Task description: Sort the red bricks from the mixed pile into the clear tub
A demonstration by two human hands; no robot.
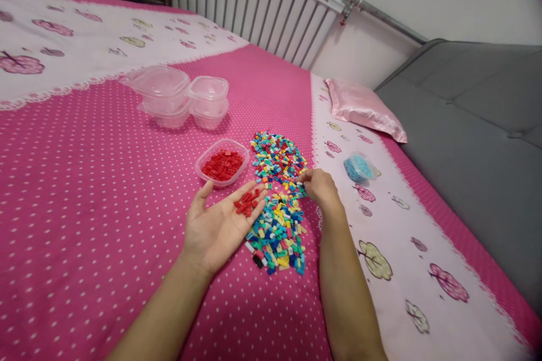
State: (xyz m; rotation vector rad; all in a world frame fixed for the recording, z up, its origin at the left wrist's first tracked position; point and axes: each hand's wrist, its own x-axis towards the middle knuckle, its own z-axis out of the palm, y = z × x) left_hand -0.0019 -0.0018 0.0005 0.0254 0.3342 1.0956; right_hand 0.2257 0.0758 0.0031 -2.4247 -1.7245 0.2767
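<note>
My left hand (220,228) lies palm up with its fingers stretched out, carrying several red toy bricks (247,202) on the fingers. Just beyond it stands a clear plastic tub (198,169) filled with red bricks (222,165). My right hand (320,186) is at the right edge of the mixed bricks, its fingers closed in a pinch; what is between the fingertips is hidden. Loose bricks of many colours form a far heap (277,155) and a near heap (279,231), joined by a narrow band between my hands.
Stacked clear tubs (169,104) and smaller lidded tubs (208,96) stand at the far left. On the right is a small tub of light blue bricks (359,168). A pink pillow (364,107) lies by the grey headboard (466,107). The dotted pink bedspread (84,208) is beneath everything.
</note>
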